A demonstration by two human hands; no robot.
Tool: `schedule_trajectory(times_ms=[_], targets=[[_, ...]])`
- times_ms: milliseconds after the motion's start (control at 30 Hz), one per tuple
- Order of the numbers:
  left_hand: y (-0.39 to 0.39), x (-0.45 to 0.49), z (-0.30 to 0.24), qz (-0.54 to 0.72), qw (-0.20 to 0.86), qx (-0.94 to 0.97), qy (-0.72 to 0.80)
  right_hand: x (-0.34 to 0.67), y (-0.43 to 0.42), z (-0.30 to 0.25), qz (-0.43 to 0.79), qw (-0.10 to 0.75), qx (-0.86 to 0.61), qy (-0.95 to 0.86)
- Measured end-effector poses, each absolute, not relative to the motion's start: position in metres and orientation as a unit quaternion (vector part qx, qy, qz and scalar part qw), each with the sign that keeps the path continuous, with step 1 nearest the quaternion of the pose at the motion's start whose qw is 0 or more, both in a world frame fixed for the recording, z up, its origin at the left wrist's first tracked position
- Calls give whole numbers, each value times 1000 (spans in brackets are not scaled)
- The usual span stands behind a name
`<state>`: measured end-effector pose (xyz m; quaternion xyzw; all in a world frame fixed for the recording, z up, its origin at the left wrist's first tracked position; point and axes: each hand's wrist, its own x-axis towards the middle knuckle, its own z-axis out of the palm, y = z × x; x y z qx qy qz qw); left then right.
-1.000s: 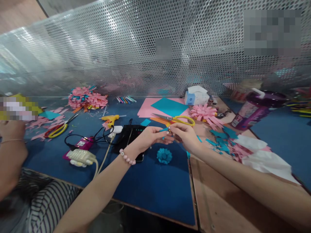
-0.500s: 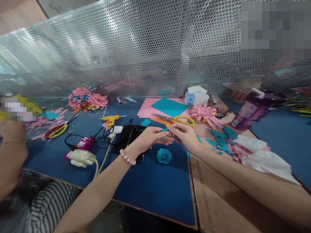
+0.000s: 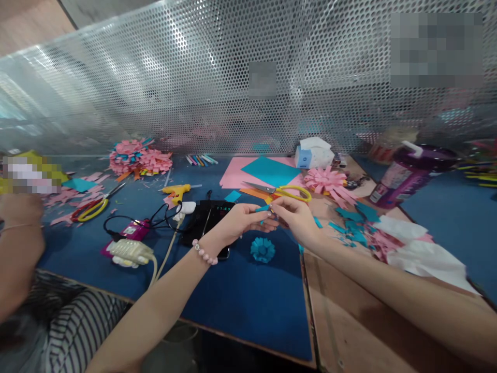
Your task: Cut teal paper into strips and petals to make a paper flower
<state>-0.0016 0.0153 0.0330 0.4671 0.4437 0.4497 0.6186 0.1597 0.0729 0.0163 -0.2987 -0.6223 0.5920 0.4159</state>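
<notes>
My left hand (image 3: 243,221) and my right hand (image 3: 294,217) meet above the blue table (image 3: 240,295), both pinching a small teal paper strip (image 3: 263,209) between their fingertips. A bead bracelet is on my left wrist. Just below the hands lies a teal paper flower (image 3: 263,249). Yellow-handled scissors (image 3: 283,192) lie right behind the hands on pink paper (image 3: 233,176) and a teal sheet (image 3: 269,171). A black phone (image 3: 207,220) lies under my left hand.
A glue gun (image 3: 177,191), cables and a white plug (image 3: 130,251) lie to the left. Pink flowers (image 3: 137,157), a second pair of scissors (image 3: 93,206), a tissue box (image 3: 313,153), a purple bottle (image 3: 404,173) and paper scraps (image 3: 355,225) surround them. Another person's arm (image 3: 19,243) is at left. A perforated metal screen (image 3: 217,77) stands behind.
</notes>
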Motion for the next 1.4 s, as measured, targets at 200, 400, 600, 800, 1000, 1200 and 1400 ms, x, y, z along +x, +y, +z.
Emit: schedule_trajectory(times_ms=[200, 400, 600, 800, 1000, 1200, 1400], targets=[[15, -1, 34, 446, 616, 469, 449, 160, 73, 17, 583, 417, -302, -629], [15, -1, 33, 445, 611, 478, 447, 161, 70, 23, 558, 406, -303, -657], [17, -5, 32, 454, 610, 470, 449, 162, 75, 18, 554, 414, -314, -651], [19, -8, 30, 466, 599, 460, 460, 162, 80, 12, 590, 415, -319, -614], [20, -7, 28, 456, 593, 469, 469, 160, 80, 12, 575, 400, -323, -636], [22, -8, 26, 492, 552, 468, 485, 160, 81, 11, 564, 391, -338, -644], [23, -9, 25, 523, 514, 468, 493, 160, 81, 11, 572, 345, -327, -668]])
